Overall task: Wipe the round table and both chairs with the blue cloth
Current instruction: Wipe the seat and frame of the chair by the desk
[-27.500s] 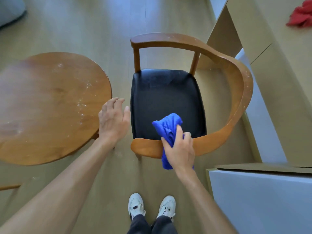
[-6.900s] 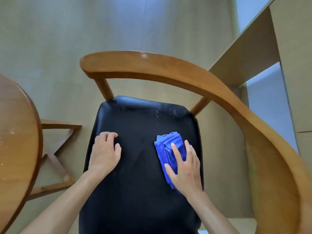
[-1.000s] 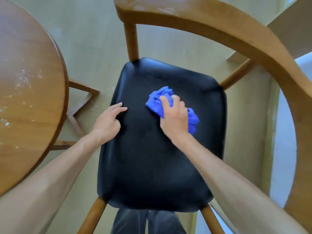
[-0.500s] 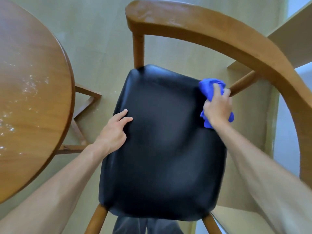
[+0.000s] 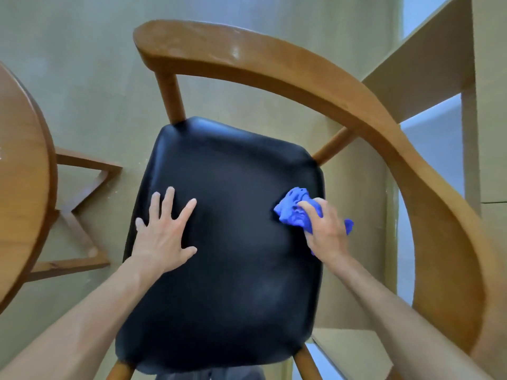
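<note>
At the left edge you see the round, glossy brown wooden table [image 5: 19,187]. Your left hand [image 5: 162,237] lies flat with fingers spread wide on the smooth black padded chair seat [image 5: 225,270], probably to steady it. Your right hand [image 5: 326,231] curls its fingers around the bunched, soft blue cloth [image 5: 293,212], pressing it on the seat's right edge, under the curved wooden armrest [image 5: 301,78].

Two bare forearms reach in from the lower corners, with no sleeves, watch or rings showing; the left hand [image 5: 162,237] and the right hand [image 5: 327,231] wear no gloves; dark grey trousers [image 5: 211,375] show at the bottom edge, partly hidden.
</note>
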Motion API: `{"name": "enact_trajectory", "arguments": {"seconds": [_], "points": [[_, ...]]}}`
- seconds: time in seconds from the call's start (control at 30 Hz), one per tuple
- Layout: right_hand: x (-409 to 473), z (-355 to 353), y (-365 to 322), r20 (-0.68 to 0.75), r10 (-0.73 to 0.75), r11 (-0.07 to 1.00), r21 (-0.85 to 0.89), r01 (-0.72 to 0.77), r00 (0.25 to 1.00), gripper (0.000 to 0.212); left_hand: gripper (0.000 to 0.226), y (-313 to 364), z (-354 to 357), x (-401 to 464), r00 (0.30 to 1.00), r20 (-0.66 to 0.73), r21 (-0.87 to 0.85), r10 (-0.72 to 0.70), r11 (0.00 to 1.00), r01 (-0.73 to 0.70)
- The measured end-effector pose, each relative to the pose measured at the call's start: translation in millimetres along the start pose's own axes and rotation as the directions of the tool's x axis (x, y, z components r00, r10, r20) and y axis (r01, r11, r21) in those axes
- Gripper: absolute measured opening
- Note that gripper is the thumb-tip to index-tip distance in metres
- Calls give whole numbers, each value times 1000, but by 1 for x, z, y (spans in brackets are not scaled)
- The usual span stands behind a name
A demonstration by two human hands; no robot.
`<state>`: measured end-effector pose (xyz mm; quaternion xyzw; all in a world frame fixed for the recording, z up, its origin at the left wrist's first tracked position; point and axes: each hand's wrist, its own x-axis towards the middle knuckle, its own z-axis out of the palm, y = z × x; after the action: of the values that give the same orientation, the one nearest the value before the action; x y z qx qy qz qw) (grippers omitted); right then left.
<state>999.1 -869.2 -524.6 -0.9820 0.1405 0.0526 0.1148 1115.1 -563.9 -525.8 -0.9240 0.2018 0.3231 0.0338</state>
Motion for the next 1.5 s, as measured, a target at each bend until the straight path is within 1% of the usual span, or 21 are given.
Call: {"name": "enact_trajectory", "arguments": {"seconds": [0.07, 0.1, 0.13, 0.2, 0.23, 0.33, 0.4, 0.47, 0.53, 0.6, 0.67, 0.73, 0.8, 0.93, 1.03, 1.1, 1.13, 1.23, 1.3, 1.4, 1.5], "points": [[-8, 7, -8, 3, 498, 846, 216, -487, 867, 54, 106, 3, 4, 2, 1000, 8, -4, -3, 1000, 3], [-21, 9, -20, 17, 573, 789, 256, -558, 819, 54, 106, 4, 4, 3, 1000, 13, -8, -4, 1000, 4], [-40, 14, -35, 18, 529, 825, 223, -519, 849, 55, 107, 4, 3, 4, 1000, 16, -12, -4, 1000, 4], [-92, 24, -70, 81, 208, 960, 172, -220, 975, 58, 106, 5, 1, 5, 1000, 18, -21, -9, 1000, 9], [-120, 27, -89, 156, -2, 986, 164, -24, 988, 59, 106, 6, 0, 4, 1000, 20, -23, -9, 1000, 9], [-165, 33, -102, 380, -546, 829, 120, 546, 747, 40, 106, 5, 1, 4, 1000, 11, -16, -2, 1000, 3], [-142, 26, -75, 412, -721, 635, 73, 769, 557, 33, 106, 3, 3, 5, 1000, -1, -23, 7, 1000, -7], [-104, 14, -39, 355, -753, 593, 3, 805, 554, 38, 106, 1, 5, 5, 1000, -18, -26, 9, 1000, -9], [-72, 5, -6, 226, -588, 790, -46, 612, 776, 45, 106, 1, 7, 6, 1000, -26, -35, 9, 999, -10], [-51, -1, 5, 144, -133, 991, 24, 131, 981, 54, 106, 0, 9, 6, 999, -31, -37, 10, 999, -11], [-41, 1, -3, 125, 301, 933, 168, -319, 945, 57, 106, -1, 10, 6, 999, -34, -36, 12, 999, -13], [-29, 7, -25, 118, 537, 775, 322, -543, 836, 55, 106, -3, 11, 6, 999, -41, -47, 16, 999, -18], [-19, 14, -53, 118, 574, 707, 429, -563, 811, 51, 106, -4, 12, 5, 999, -46, -61, 24, 998, -27], [-7, 12, -78, 180, 438, 739, 485, -467, 881, 54, 106, -7, 12, 3, 999, -37, -49, 32, 998, -34], [-13, -1, -59, 223, 375, 485, 780, -395, 900, 54, 106, -6, 13, 3, 998, -41, -43, 37, 998, -39], [-17, -6, -48, 334, 329, 287, 856, -431, 883, 50, 106, -6, 13, 3, 999, -38, -40, 39, 998, -41], [-15, -7, -46, 380, 337, 270, 837, -475, 861, 45, 106, -6, 13, 3, 999, -35, -38, 40, 998, -42], [-4, -8, -40, 345, 500, 469, 664, -583, 795, 28, 106, -6, 13, 3, 998, -36, -29, 42, 999, -43], [2, -10, -41, 308, 610, 466, 605, -646, 730, 29, 106, -6, 13, 3, 999, -34, -15, 39, 999, -40], [5, -11, -54, 350, 624, 438, 584, -684, 699, 49, 106, -5, 12, 3, 999, -29, -11, 37, 999, -37], [8, -8, -64, 334, 630, 578, 402, -710, 701, 72, 106, -4, 11, 2, 999, -22, -21, 38, 999, -38]]}}
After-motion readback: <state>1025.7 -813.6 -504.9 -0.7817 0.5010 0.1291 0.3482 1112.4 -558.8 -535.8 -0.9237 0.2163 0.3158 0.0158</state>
